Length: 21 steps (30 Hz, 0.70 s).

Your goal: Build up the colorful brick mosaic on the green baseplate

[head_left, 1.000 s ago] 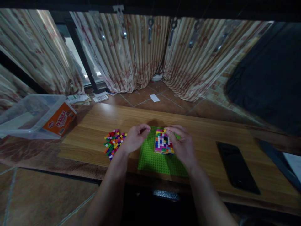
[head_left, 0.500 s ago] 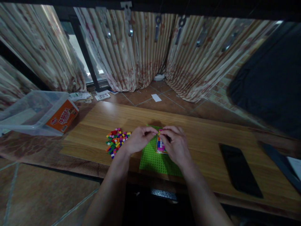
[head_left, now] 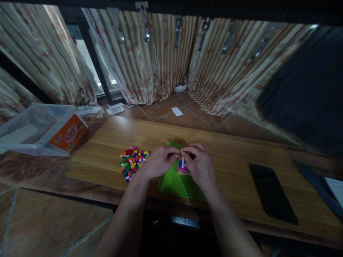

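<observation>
A green studded baseplate (head_left: 174, 185) lies on the wooden table, with a low block of colourful toy bricks (head_left: 184, 167) standing on it. My left hand (head_left: 162, 160) is over the plate's left side, thumb and forefinger pinched at the block's upper left edge; what they hold, if anything, is too small to make out. My right hand (head_left: 199, 164) covers the block's right part, its fingers closed against the upper end. Whatever lies between those fingertips is hidden. Left of my left hand is a loose pile of small coloured bricks (head_left: 131, 162).
A black phone-like slab (head_left: 272, 192) lies on the wooden table (head_left: 227, 153) to the right, with a dark folder (head_left: 318, 185) beyond it. At the left stands a clear plastic bin (head_left: 40, 132) with an orange label. Papers (head_left: 115, 109) lie on the floor behind, before striped curtains.
My left hand has shifted slightly down, its fingertips still near the right hand's. The right hand stays at the brick block. The whole view has moved a little.
</observation>
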Each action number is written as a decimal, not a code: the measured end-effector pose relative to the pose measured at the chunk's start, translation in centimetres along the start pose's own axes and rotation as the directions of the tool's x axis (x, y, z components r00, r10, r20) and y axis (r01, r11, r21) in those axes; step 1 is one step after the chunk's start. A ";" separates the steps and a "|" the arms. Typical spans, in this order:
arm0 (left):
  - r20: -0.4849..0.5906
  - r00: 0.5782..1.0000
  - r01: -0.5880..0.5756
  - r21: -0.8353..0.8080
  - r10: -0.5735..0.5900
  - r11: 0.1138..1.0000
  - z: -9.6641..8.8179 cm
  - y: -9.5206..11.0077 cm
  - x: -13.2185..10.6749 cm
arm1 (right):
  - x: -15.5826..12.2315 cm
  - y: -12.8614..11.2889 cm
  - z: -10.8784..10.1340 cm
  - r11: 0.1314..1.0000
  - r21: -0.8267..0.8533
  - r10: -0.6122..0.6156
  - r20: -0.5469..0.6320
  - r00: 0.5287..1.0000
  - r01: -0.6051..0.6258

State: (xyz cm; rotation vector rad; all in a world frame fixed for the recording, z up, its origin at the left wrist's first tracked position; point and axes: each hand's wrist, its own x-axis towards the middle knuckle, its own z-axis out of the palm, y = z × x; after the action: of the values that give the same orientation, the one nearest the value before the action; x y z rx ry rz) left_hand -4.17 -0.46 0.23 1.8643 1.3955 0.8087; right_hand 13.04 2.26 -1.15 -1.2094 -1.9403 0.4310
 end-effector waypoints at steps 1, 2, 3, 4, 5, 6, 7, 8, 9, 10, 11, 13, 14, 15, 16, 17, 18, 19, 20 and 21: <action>0.004 1.000 -0.002 0.008 0.002 1.000 0.0 0.1 0.0 | 0.0 0.0 0.0 1.000 0.008 0.009 -0.002 1.000 -0.009; 0.010 1.000 -0.004 0.019 0.004 1.000 0.0 0.2 0.0 | 0.0 0.0 0.0 1.000 0.014 0.016 -0.002 1.000 -0.016; 0.014 1.000 -0.004 0.032 0.004 0.999 -0.1 0.4 0.0 | 0.0 -0.1 0.0 1.000 0.017 0.018 -0.001 1.000 -0.018; 0.016 1.000 -0.003 0.048 0.002 0.999 -0.1 0.5 -0.1 | 0.0 0.0 0.1 1.000 0.016 0.018 -0.001 1.000 -0.018; 0.017 1.000 0.001 0.062 -0.002 0.998 -0.1 0.6 -0.1 | -0.1 0.0 0.1 1.000 0.013 0.016 -0.006 1.000 -0.016; 0.016 1.000 0.003 0.071 -0.004 0.997 -0.2 0.8 -0.1 | -0.1 0.0 0.2 1.000 0.008 0.014 -0.010 1.000 -0.014; 0.015 1.000 0.002 0.076 -0.003 0.997 -0.2 0.9 -0.1 | -0.2 0.1 0.2 1.000 0.002 0.010 -0.015 1.000 -0.010; 0.015 1.000 -0.002 0.077 0.001 0.997 -0.3 1.1 -0.2 | -0.3 0.2 0.3 1.000 -0.007 0.005 -0.018 1.000 -0.005; 0.015 1.000 -0.006 0.077 0.005 0.997 -0.3 1.2 -0.2 | -0.3 0.2 0.3 1.000 -0.020 -0.002 -0.019 1.000 0.002; 0.017 1.000 -0.007 0.080 0.005 0.997 -0.3 1.3 -0.2 | -0.4 0.2 0.4 0.999 -0.034 -0.010 -0.019 1.000 0.010; 0.020 1.000 -0.005 0.087 0.004 0.996 -0.3 1.4 -0.2 | -0.4 0.3 0.4 0.999 -0.050 -0.020 -0.019 1.000 0.019; 0.024 1.000 0.002 0.107 -0.005 0.994 -0.3 1.5 -0.2 | -0.5 0.3 0.4 0.996 -0.082 -0.046 -0.017 0.999 0.045; 0.028 1.000 0.005 0.117 -0.008 0.993 -0.3 1.5 -0.2 | -0.5 0.2 0.4 0.994 -0.097 -0.061 -0.017 0.998 0.059; 0.032 0.999 0.006 0.124 -0.010 0.992 -0.2 1.6 -0.2 | -0.6 0.2 0.4 0.991 -0.111 -0.074 -0.018 0.997 0.072; 0.035 0.999 0.006 0.129 -0.010 0.992 -0.2 1.6 -0.2 | -0.6 0.1 0.4 0.989 -0.124 -0.086 -0.018 0.996 0.083; 0.036 0.999 0.007 0.134 -0.012 0.991 -0.2 1.6 -0.2 | -0.7 0.0 0.4 0.987 -0.134 -0.095 -0.017 0.995 0.092; 0.036 0.999 0.008 0.138 -0.013 0.990 -0.2 1.6 -0.2 | -0.7 -0.1 0.4 0.985 -0.144 -0.102 -0.015 0.995 0.099; 0.037 0.999 0.006 0.139 -0.011 0.990 -0.1 1.6 -0.2 | -0.8 -0.2 0.3 0.983 -0.153 -0.106 -0.014 0.994 0.102; 0.037 0.999 0.000 0.139 -0.005 0.990 -0.1 1.6 -0.2 | -0.9 -0.4 0.3 0.981 -0.163 -0.109 -0.013 0.994 0.105; 0.039 0.999 -0.006 0.138 0.001 0.990 -0.1 1.6 -0.2 | -1.0 -0.6 0.2 0.979 -0.172 -0.110 -0.010 0.994 0.107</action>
State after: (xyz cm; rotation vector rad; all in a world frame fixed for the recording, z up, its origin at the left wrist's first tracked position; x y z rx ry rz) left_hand -3.44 -0.91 1.53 1.9762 1.4566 0.6890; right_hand 12.74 1.14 -1.35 -1.2024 -2.0487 0.1980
